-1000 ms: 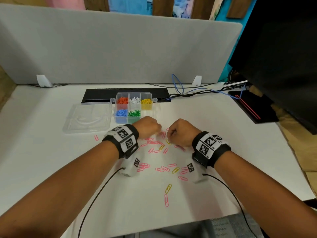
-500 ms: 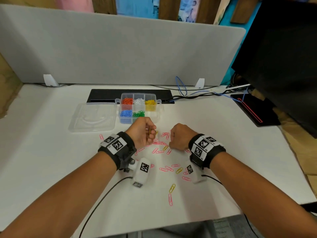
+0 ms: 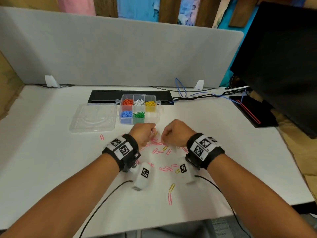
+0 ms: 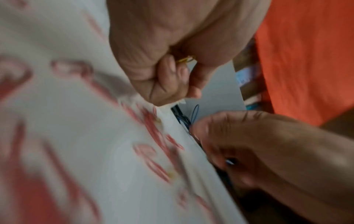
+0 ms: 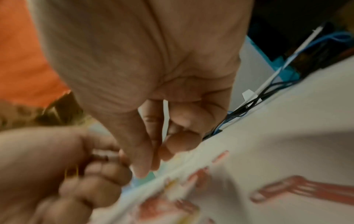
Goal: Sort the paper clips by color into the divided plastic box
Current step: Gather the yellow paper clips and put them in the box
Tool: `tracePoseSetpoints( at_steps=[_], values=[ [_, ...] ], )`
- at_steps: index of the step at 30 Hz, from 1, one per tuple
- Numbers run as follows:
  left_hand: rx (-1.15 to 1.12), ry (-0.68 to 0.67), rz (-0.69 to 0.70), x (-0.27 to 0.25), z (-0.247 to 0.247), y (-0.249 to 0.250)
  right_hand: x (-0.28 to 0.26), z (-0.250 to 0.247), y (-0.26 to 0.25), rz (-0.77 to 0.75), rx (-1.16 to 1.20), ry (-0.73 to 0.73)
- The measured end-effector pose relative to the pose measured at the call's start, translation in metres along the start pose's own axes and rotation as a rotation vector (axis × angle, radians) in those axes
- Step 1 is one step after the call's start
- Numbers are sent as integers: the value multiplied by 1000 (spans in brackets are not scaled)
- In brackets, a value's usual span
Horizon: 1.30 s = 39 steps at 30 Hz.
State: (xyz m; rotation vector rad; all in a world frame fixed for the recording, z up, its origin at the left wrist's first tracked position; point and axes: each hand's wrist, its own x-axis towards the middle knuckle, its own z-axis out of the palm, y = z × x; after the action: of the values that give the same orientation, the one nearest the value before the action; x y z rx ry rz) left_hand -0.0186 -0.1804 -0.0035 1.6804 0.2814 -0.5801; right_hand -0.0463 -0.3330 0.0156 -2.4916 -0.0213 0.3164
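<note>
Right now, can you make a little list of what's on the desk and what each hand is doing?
box: six sections; orange, white, yellow, blue, green filled, one looks empty
lid: off, left of box
loose clips: pink and yellow, scattered on desk
left hand: pinching a yellow clip
right hand: curled over the clips; hold unclear

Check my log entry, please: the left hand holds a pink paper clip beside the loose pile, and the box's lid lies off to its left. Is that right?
One detail is wrong: the paper clip in the left hand is yellow, not pink, as the left wrist view shows. The rest stands: the hand is beside the loose pile, and the lid lies left of the box.
</note>
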Motion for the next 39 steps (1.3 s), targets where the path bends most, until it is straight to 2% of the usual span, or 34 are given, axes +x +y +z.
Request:
tracePoseSetpoints(
  at_steps=[2, 6, 10, 14, 16, 21, 23, 25, 29, 33, 36, 39],
  values=[
    [315, 90, 109, 12, -3, 7, -1, 10, 7, 42, -133, -66],
    [836, 78, 213, 31, 1, 16, -2, 13, 15, 51, -167, -71],
    [1118, 113, 222, 34, 13, 23, -4, 11, 20, 17, -163, -69],
    [1107, 32, 177, 32, 15, 27, -7, 6, 31, -12, -56, -30],
    [983, -23, 154, 31, 13, 27, -8, 2, 36, -21, -16, -9],
    [-17, -241, -60, 16, 4, 28, -5, 4, 28, -69, -125, -102],
    [-198, -325, -89, 9, -1, 24, -3, 6, 21, -67, -215, -131],
    [-275, -341, -82, 3, -2, 21, -2, 6, 13, -81, -306, -163],
    [-171, -286, -37, -11, 1, 11, -4, 4, 1, -87, -415, -206],
    [149, -303, 2, -26, 5, -1, -16, -13, 10, -73, -229, -59],
    [524, -354, 182, -44, 17, -13, -39, -25, 27, -57, -54, -55],
    [764, -442, 293, -58, 26, -26, -69, -19, 33, -81, -118, -124]
  ],
)
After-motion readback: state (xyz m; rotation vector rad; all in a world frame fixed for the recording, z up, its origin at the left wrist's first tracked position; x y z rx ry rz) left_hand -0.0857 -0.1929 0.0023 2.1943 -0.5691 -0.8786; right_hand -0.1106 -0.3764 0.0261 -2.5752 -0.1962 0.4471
